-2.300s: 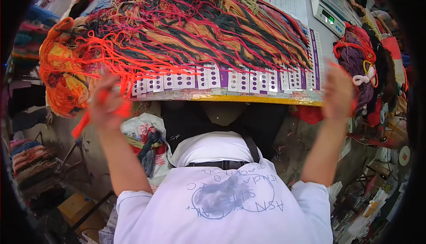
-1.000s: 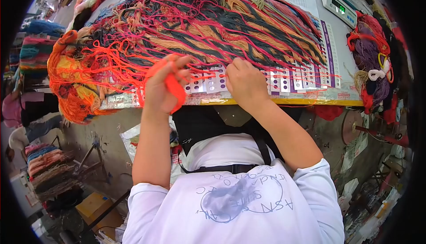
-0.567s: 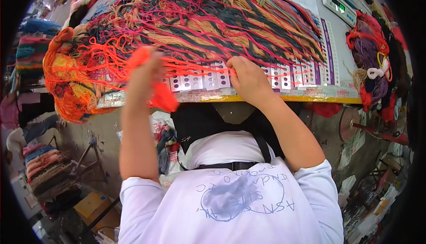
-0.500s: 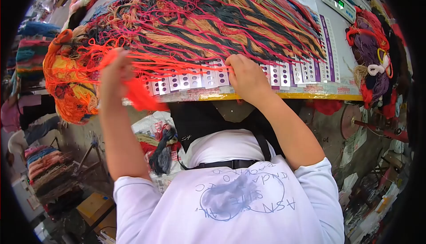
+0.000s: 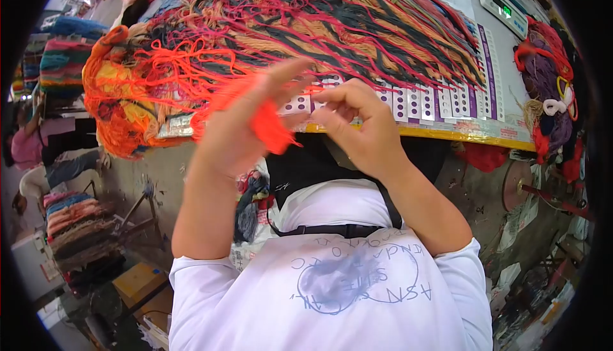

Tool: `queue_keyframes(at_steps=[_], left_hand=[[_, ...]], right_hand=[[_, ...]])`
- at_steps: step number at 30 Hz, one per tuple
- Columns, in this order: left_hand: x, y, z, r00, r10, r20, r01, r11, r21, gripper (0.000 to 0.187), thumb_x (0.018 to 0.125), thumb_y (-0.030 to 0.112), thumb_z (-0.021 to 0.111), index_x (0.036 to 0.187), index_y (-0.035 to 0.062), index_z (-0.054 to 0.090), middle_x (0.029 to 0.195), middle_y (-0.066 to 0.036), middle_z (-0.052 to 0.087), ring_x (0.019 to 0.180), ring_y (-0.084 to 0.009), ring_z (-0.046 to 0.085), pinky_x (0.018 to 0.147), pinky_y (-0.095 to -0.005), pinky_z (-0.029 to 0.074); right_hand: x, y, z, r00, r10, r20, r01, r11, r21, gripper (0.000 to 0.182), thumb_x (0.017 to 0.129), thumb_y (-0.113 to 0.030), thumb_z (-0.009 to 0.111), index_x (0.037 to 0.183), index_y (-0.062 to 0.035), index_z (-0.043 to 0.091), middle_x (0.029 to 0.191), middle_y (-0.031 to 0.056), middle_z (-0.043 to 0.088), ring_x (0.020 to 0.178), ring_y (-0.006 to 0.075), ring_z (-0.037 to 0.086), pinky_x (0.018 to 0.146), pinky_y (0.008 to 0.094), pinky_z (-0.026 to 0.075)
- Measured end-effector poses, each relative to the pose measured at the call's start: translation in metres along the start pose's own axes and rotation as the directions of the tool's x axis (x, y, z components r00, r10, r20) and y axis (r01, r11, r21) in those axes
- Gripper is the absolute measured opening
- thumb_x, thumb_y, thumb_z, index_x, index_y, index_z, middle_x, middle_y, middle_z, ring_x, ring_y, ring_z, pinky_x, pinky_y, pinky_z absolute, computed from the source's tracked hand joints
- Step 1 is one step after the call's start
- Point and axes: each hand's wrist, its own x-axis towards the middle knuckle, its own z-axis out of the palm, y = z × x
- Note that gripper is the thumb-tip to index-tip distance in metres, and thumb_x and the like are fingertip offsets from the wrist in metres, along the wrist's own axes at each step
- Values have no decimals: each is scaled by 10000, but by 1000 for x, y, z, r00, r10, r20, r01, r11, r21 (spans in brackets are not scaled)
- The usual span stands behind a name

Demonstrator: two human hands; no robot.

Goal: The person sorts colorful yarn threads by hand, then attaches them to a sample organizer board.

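Note:
A bright orange-red bundle of thread point(image 5: 273, 129) hangs from my left hand point(image 5: 233, 127), which is smeared by motion with its fingers stretched toward the right. Loose orange strands point(image 5: 185, 60) trail on the table to its left. Close by, my right hand point(image 5: 367, 121) has its thumb and forefinger bent and a little apart, and no thread shows between them. Behind both hands, white punched cards point(image 5: 400, 104) lie in a row along the table's front edge. Long pink, black and tan threads point(image 5: 319, 31) spread across the table from these cards.
A digital scale point(image 5: 501, 7) sits at the back right. Purple and red skeins point(image 5: 549, 89) hang at the right edge, orange and yellow yarn point(image 5: 118, 108) at the left. Yellow tape point(image 5: 460, 136) lines the front edge. At far left is a seated person point(image 5: 29, 146).
My left hand has swung right with the orange thread, close to my right hand. The right hand's thumb and forefinger have parted from their pinch at the cards. The view has shifted slightly.

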Motion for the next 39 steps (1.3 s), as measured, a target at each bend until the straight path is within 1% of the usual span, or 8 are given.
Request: queue_keyframes(at_steps=[2,3,6,9,13,15,34,39], left_hand=[[-1,-11,24,993,-50,105,52,998,-24,556,966,325,369,1363,-62,316,1404,-157,368,1216,-259,459,961,-336,418],[-1,-14,22,984,-78,161,98,988,-120,470,970,265,403,1322,-46,403,1269,-127,505,1145,-210,502,961,-342,412],[0,-19,28,975,-99,201,148,958,-247,480,971,263,393,1322,-64,392,1256,-135,511,1143,-201,503,970,-335,403],[0,-18,30,971,-143,190,178,968,-179,572,969,324,329,1361,-90,294,1414,-191,341,1235,-262,434,1023,-365,355],[2,-14,31,969,-133,207,172,967,-187,578,965,327,334,1358,-94,296,1420,-198,331,1235,-266,435,1026,-367,351],[2,-13,31,963,-142,227,187,963,-194,580,963,329,340,1351,-100,302,1412,-203,339,1233,-263,437,1023,-365,354],[-1,-15,25,948,-193,252,228,966,-118,554,970,300,345,1349,-102,298,1379,-194,383,1226,-253,450,960,-352,420],[-4,-10,25,973,-134,190,131,991,25,482,956,281,416,1256,-95,461,1026,-113,579,949,-188,589,834,-313,477]], right_hand=[[-6,-12,8,997,1,78,-11,993,117,235,772,-188,721,910,-15,643,801,40,527,658,95,495,596,228,420],[-8,-20,5,987,93,131,-109,987,118,202,779,-169,714,884,-9,648,817,37,533,670,90,502,604,225,416],[-13,-16,-3,967,201,156,-237,936,259,160,794,-136,692,881,-5,659,825,33,548,664,85,503,600,223,410],[-16,-14,-10,969,171,178,-219,928,300,132,818,-107,660,893,2,667,819,31,585,667,76,509,599,224,409],[-17,-21,-15,971,159,179,-210,924,320,145,852,-108,623,917,15,664,807,28,615,684,69,521,608,220,414],[-17,-30,-20,918,313,243,-386,848,364,165,877,-112,595,918,37,653,811,31,626,716,69,536,634,226,432],[-22,-29,-24,869,361,338,-491,717,495,180,902,-101,550,955,44,643,881,52,638,835,99,572,777,242,453],[-23,-32,-26,852,402,335,-523,654,546,192,909,-110,547,966,50,636,921,64,647,877,109,590,815,242,462]])
